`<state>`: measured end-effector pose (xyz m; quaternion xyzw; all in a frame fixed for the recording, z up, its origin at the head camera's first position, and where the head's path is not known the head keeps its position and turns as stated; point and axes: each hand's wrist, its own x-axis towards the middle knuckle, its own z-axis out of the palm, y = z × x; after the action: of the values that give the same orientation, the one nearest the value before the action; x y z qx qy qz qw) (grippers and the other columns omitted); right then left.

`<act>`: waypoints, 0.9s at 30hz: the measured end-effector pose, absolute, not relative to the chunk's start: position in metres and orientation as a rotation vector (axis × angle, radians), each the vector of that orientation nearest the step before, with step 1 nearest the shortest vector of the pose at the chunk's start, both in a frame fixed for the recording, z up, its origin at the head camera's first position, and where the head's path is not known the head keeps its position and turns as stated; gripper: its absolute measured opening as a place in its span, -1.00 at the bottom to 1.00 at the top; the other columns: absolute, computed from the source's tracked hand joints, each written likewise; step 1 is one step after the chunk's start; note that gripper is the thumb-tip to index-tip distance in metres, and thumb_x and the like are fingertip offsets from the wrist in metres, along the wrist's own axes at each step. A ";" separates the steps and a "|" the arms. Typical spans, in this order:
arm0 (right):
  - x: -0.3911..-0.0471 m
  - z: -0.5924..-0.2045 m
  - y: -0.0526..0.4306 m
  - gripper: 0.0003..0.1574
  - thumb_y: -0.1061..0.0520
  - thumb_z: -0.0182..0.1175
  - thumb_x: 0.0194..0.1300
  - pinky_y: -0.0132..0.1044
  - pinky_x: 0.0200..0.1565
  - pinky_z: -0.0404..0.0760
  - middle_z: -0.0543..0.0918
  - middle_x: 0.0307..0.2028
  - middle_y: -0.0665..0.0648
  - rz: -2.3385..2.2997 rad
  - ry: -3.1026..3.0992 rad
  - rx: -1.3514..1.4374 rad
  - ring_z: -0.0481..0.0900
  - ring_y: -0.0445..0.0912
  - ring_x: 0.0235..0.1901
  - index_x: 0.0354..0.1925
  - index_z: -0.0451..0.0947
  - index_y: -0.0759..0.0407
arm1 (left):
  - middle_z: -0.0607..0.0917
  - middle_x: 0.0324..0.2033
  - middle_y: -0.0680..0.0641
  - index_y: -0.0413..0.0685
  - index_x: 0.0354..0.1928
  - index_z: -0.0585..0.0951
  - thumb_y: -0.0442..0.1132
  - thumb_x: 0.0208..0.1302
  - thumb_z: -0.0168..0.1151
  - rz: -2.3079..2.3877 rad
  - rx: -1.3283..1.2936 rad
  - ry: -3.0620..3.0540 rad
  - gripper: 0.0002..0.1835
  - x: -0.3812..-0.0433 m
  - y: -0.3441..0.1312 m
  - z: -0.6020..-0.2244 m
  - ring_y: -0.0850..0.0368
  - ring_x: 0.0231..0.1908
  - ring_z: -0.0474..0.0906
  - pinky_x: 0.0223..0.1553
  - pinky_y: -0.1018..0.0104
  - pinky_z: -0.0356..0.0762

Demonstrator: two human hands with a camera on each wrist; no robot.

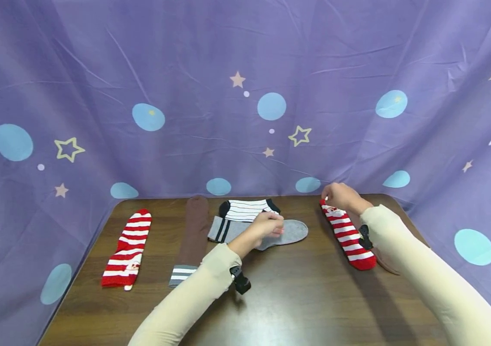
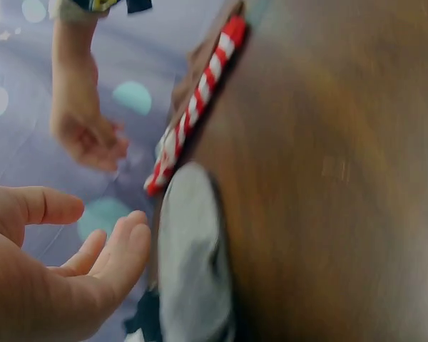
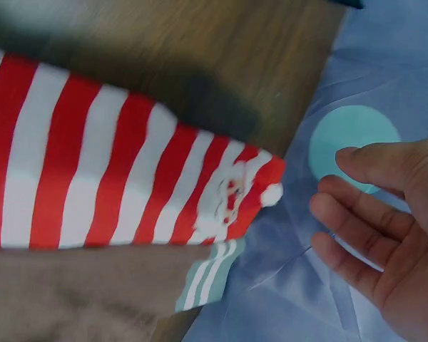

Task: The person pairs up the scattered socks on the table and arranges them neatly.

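Observation:
A red-and-white striped sock (image 1: 346,235) with a Santa face near its cuff lies at the table's right side. Partly under it is a brown sock (image 3: 93,292) with a teal-and-white striped cuff. My right hand (image 3: 385,214) hovers just off the Santa cuff, its fingers loosely bent with nothing between them. Over the grey sock (image 1: 293,232) at the centre is my left hand (image 1: 267,225), empty, with thumb and fingers apart in the left wrist view. Behind the grey sock, partly covered by it, lies a white ankle sock (image 1: 245,209) with black lines, heel and toe.
At the left of the wooden table (image 1: 288,298) lies another red-and-white striped sock (image 1: 128,250). Between it and the grey sock is a second brown sock (image 1: 194,230), its cuff partly behind my left sleeve. A purple patterned curtain (image 1: 202,144) hangs along the table's back edge.

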<state>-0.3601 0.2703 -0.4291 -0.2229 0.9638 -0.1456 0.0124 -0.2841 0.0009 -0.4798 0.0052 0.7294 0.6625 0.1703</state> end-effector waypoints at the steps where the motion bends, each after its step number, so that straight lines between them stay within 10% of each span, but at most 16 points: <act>1: -0.361 -0.430 0.271 -0.83 0.36 0.31 0.15 -0.04 -0.25 0.67 0.75 -0.38 0.18 -0.394 3.009 -0.714 0.64 -0.03 -0.39 -0.23 0.71 0.32 | 0.74 -0.08 -0.40 -0.42 0.12 0.55 -0.43 0.26 0.12 1.873 0.011 2.028 -0.61 -0.282 0.007 -0.482 0.18 -0.35 0.71 -0.06 0.17 0.75; 10: -0.371 -0.449 0.273 -0.76 0.41 0.33 0.12 0.00 -0.17 0.69 0.76 -0.28 0.16 -0.111 2.946 -0.850 0.69 0.03 -0.23 -0.22 0.72 0.21 | 0.58 0.18 -0.50 -0.48 0.26 0.41 -0.34 0.48 -0.01 1.826 -0.014 1.689 -0.58 -0.267 0.060 -0.497 -0.34 0.24 0.54 0.26 0.03 0.58; 27: -0.375 -0.487 0.286 -0.58 0.53 0.22 -0.03 -0.05 -0.34 0.68 0.63 -0.37 0.07 0.113 3.010 -1.096 0.68 0.09 -0.33 -0.31 0.74 0.10 | 0.56 0.19 -0.51 -0.49 0.04 0.51 -0.38 0.19 -0.01 1.980 -0.178 1.487 -0.60 -0.262 0.129 -0.518 -0.33 0.25 0.53 0.36 -0.10 0.45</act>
<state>-0.3754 0.2862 -0.4868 -0.3419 0.9385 0.0353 -0.0318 -0.2622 0.1287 -0.5185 -0.0677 0.5668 0.7546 0.3236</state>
